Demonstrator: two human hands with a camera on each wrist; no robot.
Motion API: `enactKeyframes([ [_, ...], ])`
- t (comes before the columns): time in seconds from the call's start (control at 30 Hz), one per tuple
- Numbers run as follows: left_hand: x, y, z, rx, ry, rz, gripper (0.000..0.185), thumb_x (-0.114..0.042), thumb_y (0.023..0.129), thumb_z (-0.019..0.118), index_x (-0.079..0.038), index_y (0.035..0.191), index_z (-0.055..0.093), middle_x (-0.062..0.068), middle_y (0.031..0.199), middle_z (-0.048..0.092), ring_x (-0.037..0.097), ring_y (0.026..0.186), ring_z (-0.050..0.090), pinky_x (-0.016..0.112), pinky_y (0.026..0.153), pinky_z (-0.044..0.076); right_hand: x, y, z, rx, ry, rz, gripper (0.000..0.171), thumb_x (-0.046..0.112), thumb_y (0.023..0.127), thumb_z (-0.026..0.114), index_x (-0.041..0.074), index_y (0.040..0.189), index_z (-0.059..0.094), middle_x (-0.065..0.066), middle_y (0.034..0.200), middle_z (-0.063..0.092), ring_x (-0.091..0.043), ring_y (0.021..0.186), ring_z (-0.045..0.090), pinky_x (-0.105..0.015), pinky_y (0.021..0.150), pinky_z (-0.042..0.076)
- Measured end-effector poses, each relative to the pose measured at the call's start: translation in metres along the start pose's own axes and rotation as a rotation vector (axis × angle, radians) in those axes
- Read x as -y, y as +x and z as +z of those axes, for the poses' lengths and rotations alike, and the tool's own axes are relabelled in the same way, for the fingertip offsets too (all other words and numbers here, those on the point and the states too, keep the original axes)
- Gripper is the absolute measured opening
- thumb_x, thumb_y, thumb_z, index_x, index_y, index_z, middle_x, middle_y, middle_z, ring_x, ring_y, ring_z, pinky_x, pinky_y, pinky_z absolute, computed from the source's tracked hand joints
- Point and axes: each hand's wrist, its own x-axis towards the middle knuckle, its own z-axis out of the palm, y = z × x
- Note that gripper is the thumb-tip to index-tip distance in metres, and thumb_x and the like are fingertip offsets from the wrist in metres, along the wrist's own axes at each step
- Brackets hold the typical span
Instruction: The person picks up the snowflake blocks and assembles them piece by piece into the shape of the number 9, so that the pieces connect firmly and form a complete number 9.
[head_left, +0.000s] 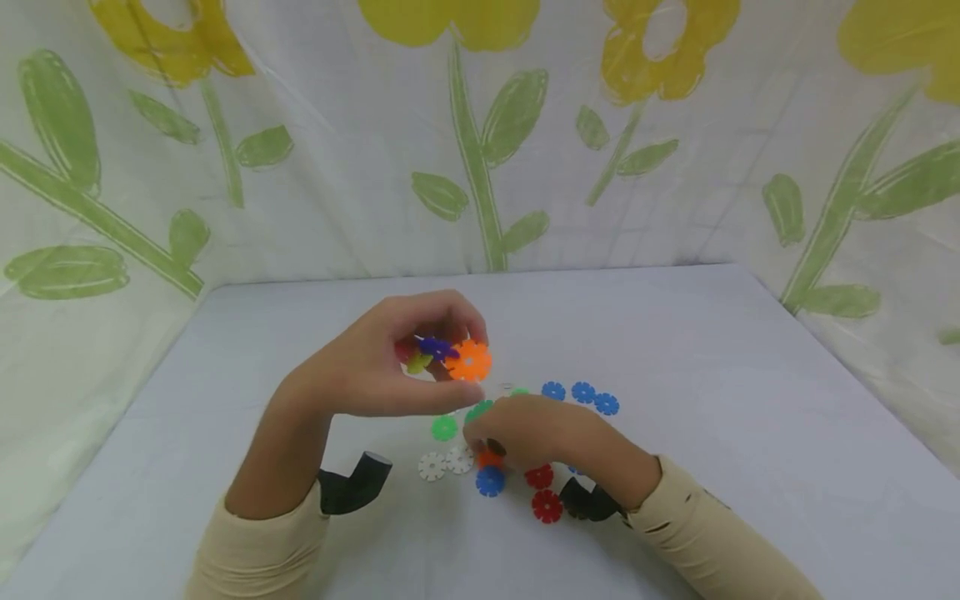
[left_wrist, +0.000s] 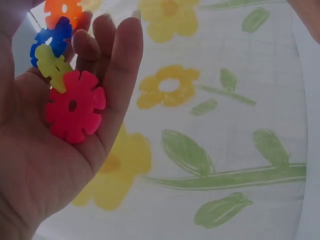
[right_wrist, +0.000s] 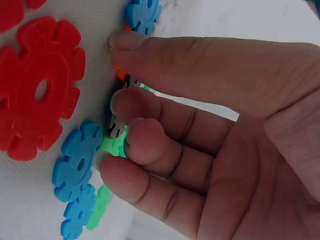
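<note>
Discs (left_wrist: 75, 112) in left hand (head_left: 375, 367): four.

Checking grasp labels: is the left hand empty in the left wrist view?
No, the left hand holds a joined cluster of snowflake discs: red, yellow-green, blue and orange.

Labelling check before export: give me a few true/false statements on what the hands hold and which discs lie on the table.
1. The left hand holds joined discs, including an orange disc. True.
2. The cluster includes a red disc. True.
3. The right hand is lifted clear of the table. False: its fingers are down among the loose discs.
4. Three blue discs lie beyond the right hand. True.
5. Two black discs lie beside the green disc. False: those two are white discs.
</note>
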Motion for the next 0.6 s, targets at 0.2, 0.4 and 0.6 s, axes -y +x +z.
enactKeyframes([
  [0.2, -0.001, 0.001, 0.002, -0.062, 0.084, 0.037, 0.034, -0.009, 0.079, 0.084, -0.014, 0.106, 0.064, -0.005, 0.097, 0.063, 0.014, 0.074, 0.062, 0.033, 0.063, 0.056, -0.001, -0.002, 0.000, 0.001, 0.003, 0.007, 0.028, 0.011, 0.085, 0.081, 0.021, 0.093, 0.056, 0.006, 0.073, 0.052, -0.011, 0.071, 0.052, -0.021, 0.063, 0.047],
  [0.4, 0.002, 0.001, 0.003, -0.100, 0.185, 0.079, 0.035, -0.010, 0.079, 0.084, -0.013, 0.109, 0.066, -0.010, 0.088, 0.061, 0.008, 0.065, 0.054, 0.028, 0.054, 0.049, -0.006, -0.003, -0.002, 0.000, 0.023, 0.028, 0.028, 0.015, 0.085, 0.082, 0.021, 0.085, 0.055, 0.006, 0.071, 0.053, -0.011, 0.069, 0.052, -0.022, 0.062, 0.048],
  [0.6, 0.001, 0.000, 0.001, -0.116, 0.219, 0.098, 0.033, -0.010, 0.081, 0.082, -0.011, 0.111, 0.068, -0.008, 0.085, 0.061, 0.008, 0.062, 0.051, 0.027, 0.053, 0.047, -0.019, -0.005, -0.014, -0.126, 0.025, -0.051, 0.020, 0.019, 0.090, 0.076, 0.023, 0.082, 0.059, 0.008, 0.068, 0.053, -0.011, 0.067, 0.053, -0.024, 0.062, 0.048],
])
